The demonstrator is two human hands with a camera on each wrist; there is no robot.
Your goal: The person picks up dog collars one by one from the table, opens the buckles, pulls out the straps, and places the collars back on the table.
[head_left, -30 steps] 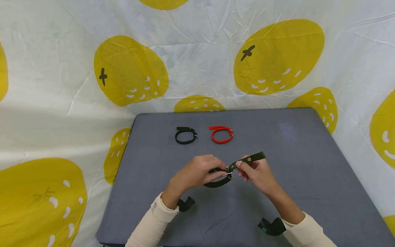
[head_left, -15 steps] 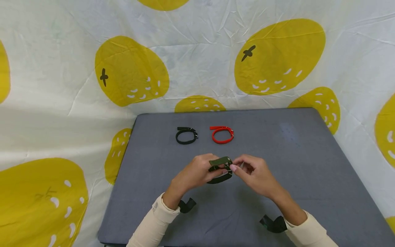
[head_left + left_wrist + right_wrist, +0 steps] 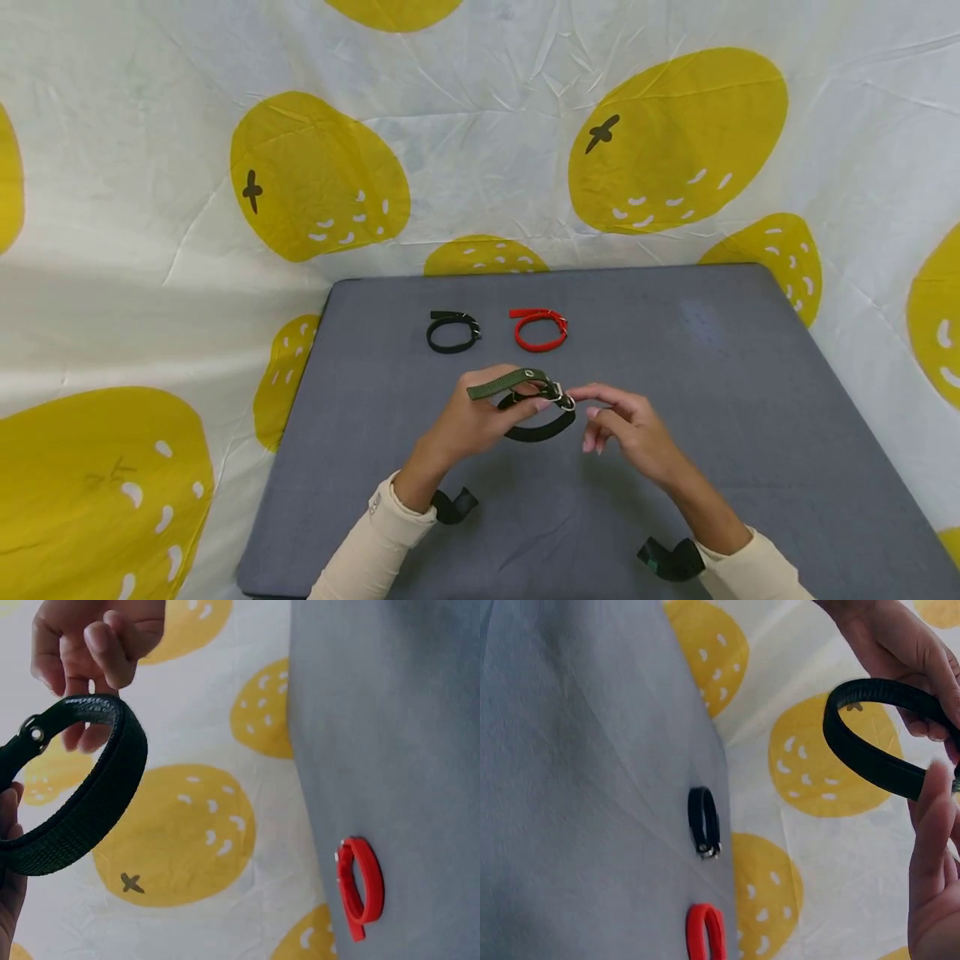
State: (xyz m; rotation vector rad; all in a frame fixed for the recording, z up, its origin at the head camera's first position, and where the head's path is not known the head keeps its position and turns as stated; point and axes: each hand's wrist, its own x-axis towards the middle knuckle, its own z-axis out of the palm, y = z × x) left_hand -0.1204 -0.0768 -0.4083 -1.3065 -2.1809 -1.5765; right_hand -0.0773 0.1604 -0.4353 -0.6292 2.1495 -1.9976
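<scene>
A dark green collar [image 3: 542,431] with a metal buckle and ring is buckled into a loop above the table. My left hand [image 3: 480,417] pinches it between thumb and fingers near the buckle; its loose strap end, with an eyelet, curves back over that hand. Beside the ring, the index finger of my right hand [image 3: 630,429] reaches out to the buckle end, while the other fingers hang loosely bent and hold nothing. Whether that fingertip touches the metal is hard to tell. The left wrist view shows the collar's loop [image 3: 112,795] from close up, with the right hand [image 3: 97,645] behind it.
Farther back on the grey table [image 3: 675,350] lie a black collar [image 3: 453,334] and, to its right, a red collar [image 3: 540,332], both buckled into loops. A white cloth [image 3: 480,167] with yellow fruit shapes hangs behind the table and along its sides.
The green strap end went from pointing right in the right hand's pinch to folded back leftward over the left hand. The right hand has let go of it, its fingers loosened.
</scene>
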